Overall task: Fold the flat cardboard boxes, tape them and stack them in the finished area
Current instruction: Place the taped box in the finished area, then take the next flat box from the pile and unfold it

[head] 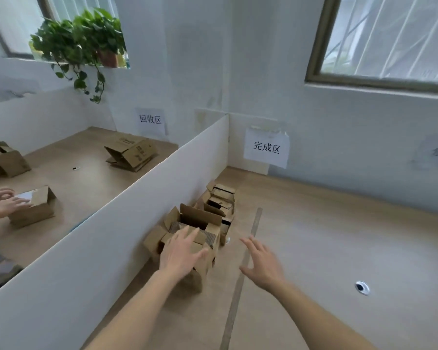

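Note:
A folded cardboard box (205, 258) with its top flaps standing open sits on the wooden table against the white divider. My left hand (181, 251) lies over its near top edge with fingers spread and straight. My right hand (262, 262) hovers to the right of the box, fingers spread, holding nothing. Behind the box, more small cardboard boxes (220, 200) are stacked along the divider, below a paper sign (266, 147) on the wall.
A white divider (137, 210) runs diagonally on my left. Beyond it, another person's hands (4, 200) work on a box (36, 208), with other boxes (132, 154) farther back. A tape line (240, 274) crosses the table; a cable hole (362, 287) is at right.

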`<state>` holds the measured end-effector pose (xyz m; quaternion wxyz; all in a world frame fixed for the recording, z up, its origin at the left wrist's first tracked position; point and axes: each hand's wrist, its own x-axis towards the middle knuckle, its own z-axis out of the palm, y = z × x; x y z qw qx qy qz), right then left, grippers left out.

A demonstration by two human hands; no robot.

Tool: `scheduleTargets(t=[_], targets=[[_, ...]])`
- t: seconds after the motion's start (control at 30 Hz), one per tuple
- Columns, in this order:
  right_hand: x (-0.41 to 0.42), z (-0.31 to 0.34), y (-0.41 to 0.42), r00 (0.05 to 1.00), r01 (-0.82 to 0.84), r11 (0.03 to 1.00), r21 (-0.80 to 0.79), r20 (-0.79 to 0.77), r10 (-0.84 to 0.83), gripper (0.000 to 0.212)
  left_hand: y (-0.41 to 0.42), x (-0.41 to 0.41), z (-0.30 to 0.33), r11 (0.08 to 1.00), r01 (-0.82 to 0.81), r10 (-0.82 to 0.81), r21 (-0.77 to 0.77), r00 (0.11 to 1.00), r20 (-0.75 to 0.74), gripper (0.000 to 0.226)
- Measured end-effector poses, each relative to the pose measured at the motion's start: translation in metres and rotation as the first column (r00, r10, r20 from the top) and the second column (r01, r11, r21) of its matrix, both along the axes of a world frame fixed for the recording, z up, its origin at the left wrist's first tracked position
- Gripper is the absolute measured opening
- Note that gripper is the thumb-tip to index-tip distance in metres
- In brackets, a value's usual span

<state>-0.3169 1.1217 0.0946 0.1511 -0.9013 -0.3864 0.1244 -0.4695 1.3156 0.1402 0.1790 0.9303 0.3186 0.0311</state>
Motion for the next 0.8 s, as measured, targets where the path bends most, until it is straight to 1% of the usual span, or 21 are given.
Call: scheduleTargets(t=[0.13,0.3,0.43,0.57,0.7,0.8], targets=[[-0.016,0.070,-0.074,0.985,0.127,0.992,0.007,0.119,-0.127,0.081,-0.058,0.013,0.049,0.984,0.172,-0.175,0.052,0.981,0.081,0.081],[-0.042,0.155,-0.180,0.940,0.261,0.965,-0.020,0.233,-0.249,0.087,-0.151,0.021,0.111,0.926,0.357,-0.374,0.126,0.913,0.161,0.082],[-0.068,0.219,-0.274,0.878,0.388,0.921,0.021,0.294,-0.377,0.089,-0.237,0.027,0.160,0.857,0.488,-0.514,0.167,0.832,0.207,0.083],[-0.094,0.276,-0.378,0.795,0.506,0.859,0.080,0.344,-0.500,0.089,-0.339,0.030,0.211,0.785,0.577,-0.619,0.227,0.742,0.257,0.083],[-0.126,0.321,-0.496,0.716,0.593,0.799,0.101,0.389,-0.580,0.085,-0.449,0.029,0.254,0.703,0.652,-0.711,0.285,0.646,0.276,0.080],[-0.147,0.344,-0.597,0.643,0.668,0.735,0.117,0.408,-0.648,0.083,-0.534,0.028,0.281,0.656,0.687,-0.754,0.313,0.578,0.312,0.078]])
